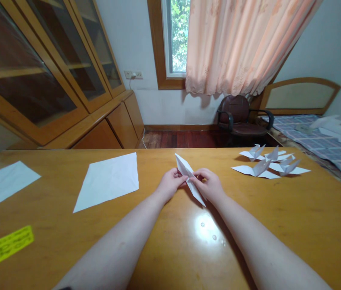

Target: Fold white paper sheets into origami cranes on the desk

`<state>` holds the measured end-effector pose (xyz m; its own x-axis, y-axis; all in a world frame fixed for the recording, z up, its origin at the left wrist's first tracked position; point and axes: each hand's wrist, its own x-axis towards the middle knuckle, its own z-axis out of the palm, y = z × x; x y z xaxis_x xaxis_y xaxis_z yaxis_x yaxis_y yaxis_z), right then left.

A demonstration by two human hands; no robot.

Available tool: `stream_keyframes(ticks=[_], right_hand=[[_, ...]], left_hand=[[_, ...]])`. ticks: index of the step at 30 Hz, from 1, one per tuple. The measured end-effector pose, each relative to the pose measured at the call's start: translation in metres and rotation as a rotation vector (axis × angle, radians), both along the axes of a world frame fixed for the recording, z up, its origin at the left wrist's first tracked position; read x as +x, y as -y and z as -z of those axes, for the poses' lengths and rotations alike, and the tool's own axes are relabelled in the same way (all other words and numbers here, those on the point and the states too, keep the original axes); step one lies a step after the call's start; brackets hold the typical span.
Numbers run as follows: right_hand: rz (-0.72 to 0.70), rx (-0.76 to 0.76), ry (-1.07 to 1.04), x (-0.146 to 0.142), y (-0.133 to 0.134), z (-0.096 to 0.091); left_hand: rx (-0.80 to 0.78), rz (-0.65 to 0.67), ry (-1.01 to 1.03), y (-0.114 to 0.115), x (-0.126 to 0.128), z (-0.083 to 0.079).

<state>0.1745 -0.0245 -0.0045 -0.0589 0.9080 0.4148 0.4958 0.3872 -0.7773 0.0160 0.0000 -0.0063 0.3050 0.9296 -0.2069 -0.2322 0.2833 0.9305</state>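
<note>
Between my two hands is a folded piece of white paper [196, 192], long and narrow with pointed ends, tilted just above the table. My left hand [171, 183] pinches its left side near the middle, thumb on top. From the right, my right hand [209, 183] grips the same paper, its thumb and fingers close to the left thumb. Several folded white paper cranes [261, 168] with spread wings stand in a group to the right. A flat white sheet [110, 181] with faint creases lies left of my hands.
The wooden table [279, 225] spans the foreground. Another white sheet [4, 185] and a yellow label [5, 249] with dark print lie at its left. Beyond the far edge are a brown armchair [237, 114], a glass-door cabinet [76, 60], a pink curtain [233, 44] and a bed [333, 141].
</note>
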Motion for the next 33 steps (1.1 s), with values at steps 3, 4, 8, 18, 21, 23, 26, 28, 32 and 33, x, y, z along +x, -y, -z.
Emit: stream_keyframes(ticks=[3,4,8,18,21,23,26,28,32,33], right_hand=[[0.041,-0.086,-0.016,0.0001,0.0002,0.0007],[0.056,-0.119,-0.046,0.0003,0.0002,0.0009],[0.038,-0.252,-0.27,0.0003,0.0003,0.0001],[-0.065,-0.292,-0.552,-0.0057,-0.0021,0.0046],[-0.049,-0.257,-0.478,-0.0045,-0.0011,0.0047],[-0.076,-0.241,-0.405,-0.0031,0.0005,0.0032],[-0.12,-0.205,-0.363,-0.0013,0.0019,0.0018],[-0.125,-0.205,-0.363,-0.0009,0.0016,0.0026],[-0.109,-0.221,-0.354,-0.0014,0.0002,0.0033],[-0.109,-0.22,-0.344,-0.0016,0.0001,0.0025]], left_hand=[[0.035,0.041,0.005,0.002,0.0002,-0.0032],[0.044,0.055,0.014,0.0026,0.0001,-0.0046],[0.091,0.083,0.056,0.0033,-0.0011,-0.008],[0.186,0.075,0.055,0.001,-0.0009,-0.0041],[0.188,0.11,0.04,0.0012,-0.0007,-0.0025],[0.203,0.147,0.039,0.0019,-0.0009,-0.0025],[0.222,0.163,0.028,0.0036,-0.0009,-0.0044],[0.221,0.15,0.009,0.0046,-0.0006,-0.0062],[0.225,0.146,-0.019,0.0056,-0.0001,-0.0081],[0.228,0.151,-0.026,0.0056,0.0,-0.0081]])
